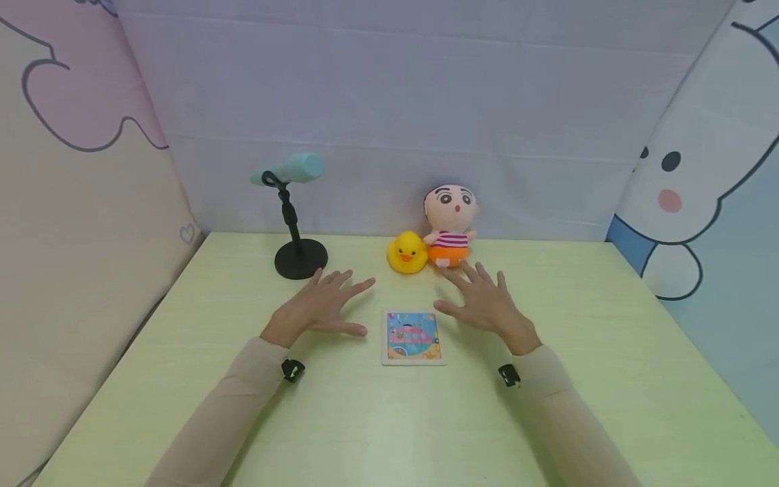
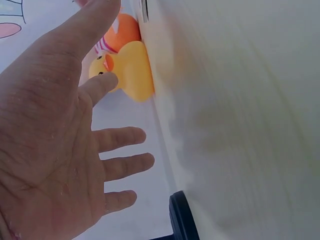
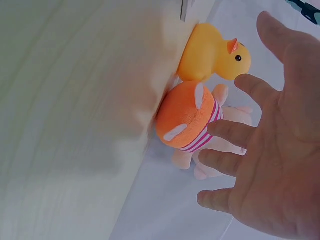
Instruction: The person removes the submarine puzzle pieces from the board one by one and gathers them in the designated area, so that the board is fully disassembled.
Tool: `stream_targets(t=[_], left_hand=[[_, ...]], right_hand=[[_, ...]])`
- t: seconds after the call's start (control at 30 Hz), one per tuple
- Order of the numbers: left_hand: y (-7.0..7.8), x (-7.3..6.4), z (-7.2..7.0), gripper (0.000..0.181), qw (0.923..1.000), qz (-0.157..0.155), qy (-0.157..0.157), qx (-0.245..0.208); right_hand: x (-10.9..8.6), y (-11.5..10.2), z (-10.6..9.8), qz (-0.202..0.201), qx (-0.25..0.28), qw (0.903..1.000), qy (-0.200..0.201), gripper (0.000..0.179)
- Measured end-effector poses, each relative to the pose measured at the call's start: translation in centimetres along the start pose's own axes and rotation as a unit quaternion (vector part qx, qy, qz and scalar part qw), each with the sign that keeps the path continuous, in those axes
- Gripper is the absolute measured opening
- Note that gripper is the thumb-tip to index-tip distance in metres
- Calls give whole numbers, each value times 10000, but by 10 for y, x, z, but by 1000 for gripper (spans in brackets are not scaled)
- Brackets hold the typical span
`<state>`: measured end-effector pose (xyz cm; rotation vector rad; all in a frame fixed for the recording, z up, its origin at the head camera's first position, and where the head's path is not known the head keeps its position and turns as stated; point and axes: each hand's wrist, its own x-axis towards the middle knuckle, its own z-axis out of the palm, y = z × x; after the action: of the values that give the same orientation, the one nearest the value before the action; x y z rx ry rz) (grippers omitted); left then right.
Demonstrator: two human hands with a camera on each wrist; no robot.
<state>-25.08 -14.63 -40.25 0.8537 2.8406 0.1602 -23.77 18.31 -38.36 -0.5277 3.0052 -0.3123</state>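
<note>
Between my two hands lies a flat square picture puzzle [image 1: 414, 336] with a pink submarine on blue, in a pale frame. Fingers spread and holding nothing, my left hand [image 1: 319, 308] hovers over the table to its left. On the other side my right hand [image 1: 485, 304] is also spread, its fingertips overlapping the feet of a plush doll [image 1: 450, 220] in the head view. That doll has a striped top and orange shorts. Beside it sits a yellow rubber duck [image 1: 406, 253]. Both wrist views show an empty palm, with the duck [image 2: 136, 70] and doll [image 3: 185, 115] beyond the fingers.
At the back left a black stand [image 1: 299, 258] with a round base holds a light-blue cylindrical object [image 1: 295, 168]. The pale table [image 1: 389, 419] meets a light cloth backdrop [image 1: 389, 101] behind the toys. Cartoon-printed panels [image 1: 700, 189] flank both sides.
</note>
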Motion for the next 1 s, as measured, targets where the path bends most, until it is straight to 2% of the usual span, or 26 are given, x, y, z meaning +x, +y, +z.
stream_targets(t=[0.17, 0.33, 0.57, 0.77, 1.0], left_hand=[[6, 6, -1, 100, 9997, -87, -223, -88], [10, 11, 2, 100, 9990, -129, -426, 75], [17, 13, 4, 101, 9988, -91, -453, 177], [20, 12, 7, 100, 9984, -57, -415, 372], [29, 15, 4, 98, 9973, -94, -534, 493]], right_hand=[[4, -6, 0, -196, 73, 9998, 26, 72], [9, -14, 1, -366, 123, 9993, 13, 68], [18, -24, 9, -604, -30, 9982, 57, 56], [23, -29, 19, -756, -110, 9970, -144, 52], [25, -33, 21, -966, -82, 9951, -205, 45]])
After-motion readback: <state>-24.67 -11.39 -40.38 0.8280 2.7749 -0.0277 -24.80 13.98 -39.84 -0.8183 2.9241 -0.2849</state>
